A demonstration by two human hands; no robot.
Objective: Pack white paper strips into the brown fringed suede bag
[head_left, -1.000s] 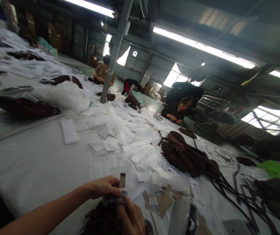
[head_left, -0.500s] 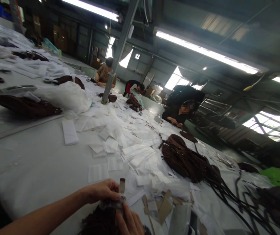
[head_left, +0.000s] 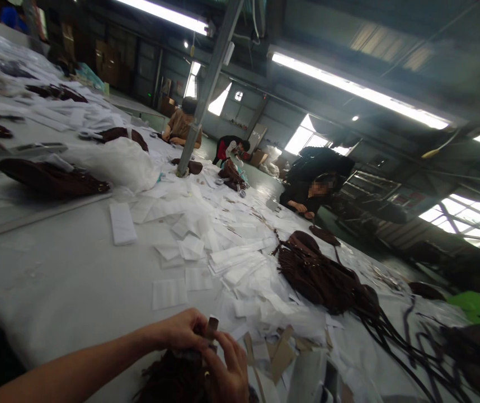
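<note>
My left hand (head_left: 187, 330) is closed at the top of a dark brown fringed piece (head_left: 173, 378), near the front edge of the table. Beside its fingers a short, narrow brownish-grey strip (head_left: 212, 326) sticks up. My right hand (head_left: 228, 366) comes in from the lower right, fingers bent, with its fingertips against the base of that strip. The two hands nearly meet, so what lies between their fingers is mostly hidden. Most of the fringed piece drops out of the bottom of the view.
White paper sheets (head_left: 240, 257) litter the table, with brown card scraps (head_left: 282, 352) close by my right hand. Dark brown fringed bags (head_left: 315, 274) with long straps lie to the right, another brown bag (head_left: 49, 178) at left. A metal post (head_left: 206, 95) rises mid-table. Several people work beyond.
My right hand has risen, bringing its fingers up to the strip. Less of the strip and of the clear wrapping below it shows now. My left hand stays almost in place.
</note>
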